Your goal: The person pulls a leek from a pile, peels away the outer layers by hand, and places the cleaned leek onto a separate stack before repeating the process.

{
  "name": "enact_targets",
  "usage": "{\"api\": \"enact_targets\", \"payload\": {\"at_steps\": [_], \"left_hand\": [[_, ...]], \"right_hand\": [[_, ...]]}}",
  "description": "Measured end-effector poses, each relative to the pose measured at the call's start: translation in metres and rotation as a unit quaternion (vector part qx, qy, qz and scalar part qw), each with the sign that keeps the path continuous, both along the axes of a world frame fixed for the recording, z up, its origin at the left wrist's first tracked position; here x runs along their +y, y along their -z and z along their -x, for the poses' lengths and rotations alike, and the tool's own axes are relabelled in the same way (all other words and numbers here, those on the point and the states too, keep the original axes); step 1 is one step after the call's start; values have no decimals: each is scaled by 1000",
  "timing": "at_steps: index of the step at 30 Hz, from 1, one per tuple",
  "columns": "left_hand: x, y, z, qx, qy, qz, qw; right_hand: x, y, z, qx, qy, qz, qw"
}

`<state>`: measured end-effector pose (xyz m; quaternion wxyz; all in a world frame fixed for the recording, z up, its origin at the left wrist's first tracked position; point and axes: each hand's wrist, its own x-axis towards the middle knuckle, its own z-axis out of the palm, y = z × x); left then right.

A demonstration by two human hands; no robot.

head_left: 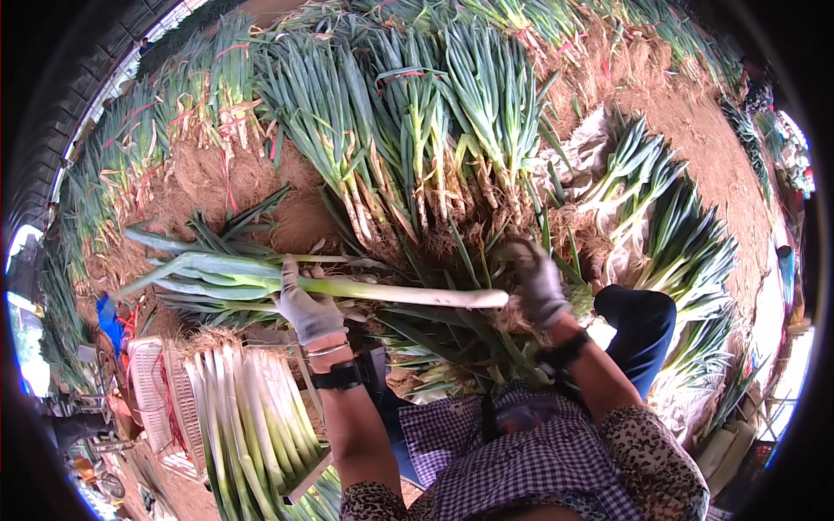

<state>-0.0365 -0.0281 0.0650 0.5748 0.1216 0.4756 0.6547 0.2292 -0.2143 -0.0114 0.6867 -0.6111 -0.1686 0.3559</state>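
Note:
My left hand (306, 306), in a pale grey glove, is closed around a large leek (417, 294) where its green leaves meet the stalk. The leek lies almost level, leaves to the left, its white end pointing right with no roots visible. Just beyond that white end is my gloved right hand (537, 285), apart from it. Motion blurs its fingers, so I cannot make out their shape or whether they hold anything. Below my left forearm's side, trimmed leeks (252, 408) with long white stalks are stacked together. Loose leaves (434, 339) lie under the held leek.
Untrimmed leek bundles (426, 113) stand ahead, roots toward me. More bundles (182, 104) line the far left. Rooted leeks (686, 252) lie in a row on the right over pale sheeting. A pink plastic crate (149, 391) stands at left. My bent knee (638, 326) is beside my right arm.

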Motion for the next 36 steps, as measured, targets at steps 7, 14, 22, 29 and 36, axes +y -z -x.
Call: {"api": "enact_targets", "payload": {"at_steps": [7, 14, 22, 29, 36], "left_hand": [[23, 20, 1, -12, 7, 10, 1000], [27, 44, -1, -56, 9, 38, 998], [-4, 12, -38, -48, 90, 0, 995], [-4, 7, -36, -67, 95, 57, 992], [12, 5, 6, -102, 32, 18, 994]], "right_hand": [[-80, -20, -6, 118, -189, -7, 975], [-56, -44, 37, -190, -482, 78, 852], [14, -125, 105, -133, -553, -215, 793], [60, -64, 65, 95, -286, -273, 914], [-79, -60, -81, 72, 56, -61, 994]]}}
